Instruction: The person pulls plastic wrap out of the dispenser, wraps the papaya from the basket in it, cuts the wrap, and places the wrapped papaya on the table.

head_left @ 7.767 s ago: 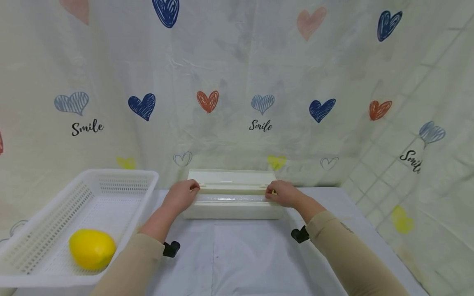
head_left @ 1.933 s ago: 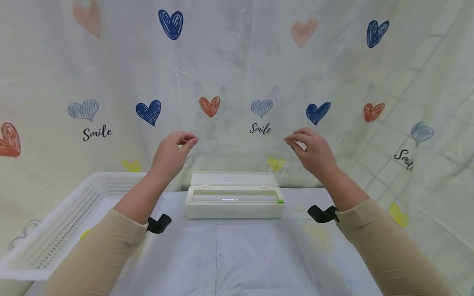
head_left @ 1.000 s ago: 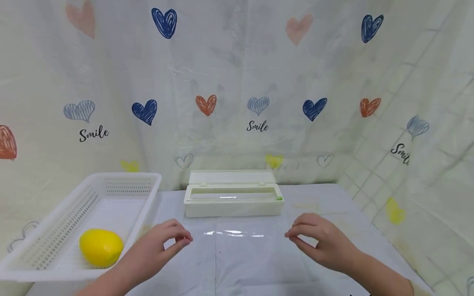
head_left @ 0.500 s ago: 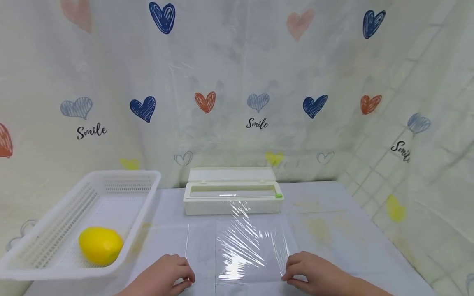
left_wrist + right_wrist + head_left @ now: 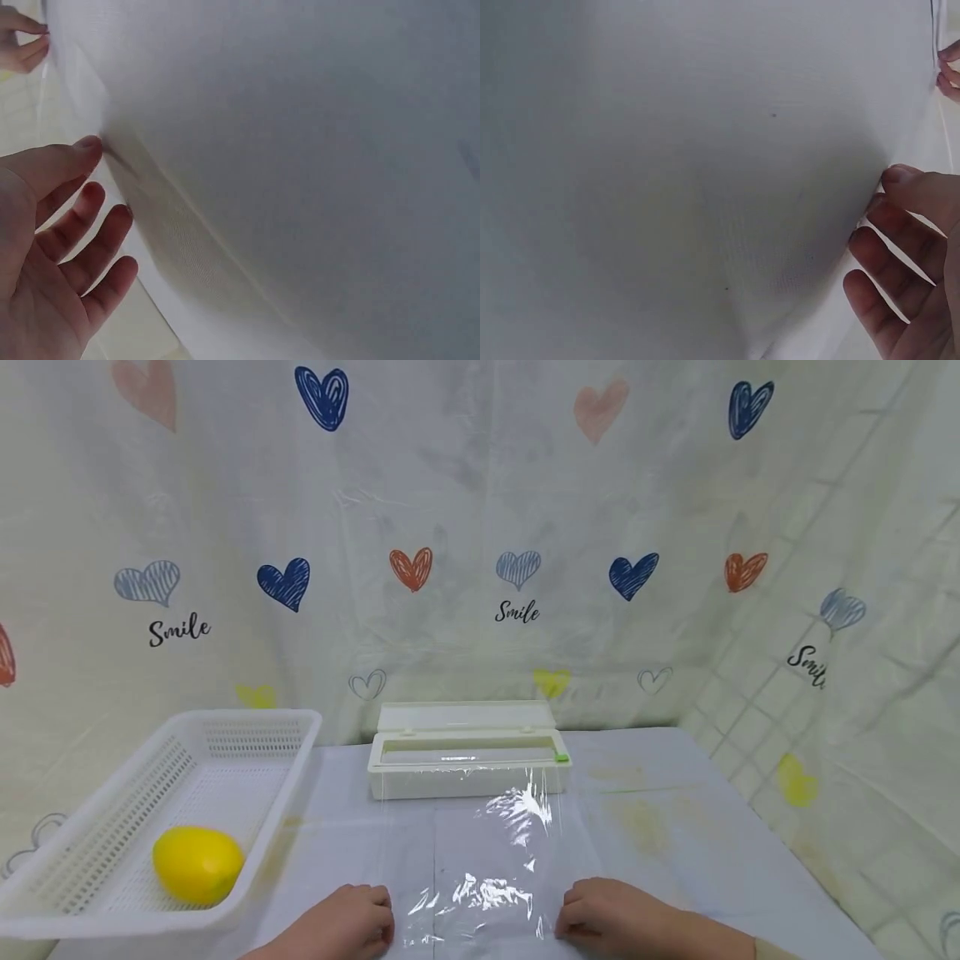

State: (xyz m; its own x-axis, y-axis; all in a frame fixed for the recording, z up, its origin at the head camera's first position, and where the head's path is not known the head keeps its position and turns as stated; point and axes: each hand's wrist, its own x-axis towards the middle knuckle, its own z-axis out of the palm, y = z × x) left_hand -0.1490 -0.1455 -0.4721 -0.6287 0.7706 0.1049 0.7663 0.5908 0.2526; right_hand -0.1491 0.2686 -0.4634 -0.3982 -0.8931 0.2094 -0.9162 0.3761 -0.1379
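My left hand [image 5: 347,921] and right hand [image 5: 613,923] each pinch a near corner of the film [image 5: 480,852], which stretches flat and crinkled over the white surface [image 5: 675,827] from the near edge back to the open dispenser [image 5: 467,762] at the middle. Left of it, a white basket [image 5: 247,752] holds one yellow fruit [image 5: 197,864] in its near end, just beside my left hand. A heart-printed curtain [image 5: 480,527] closes off the back and right, and the surface right of the film lies bare to its edge.
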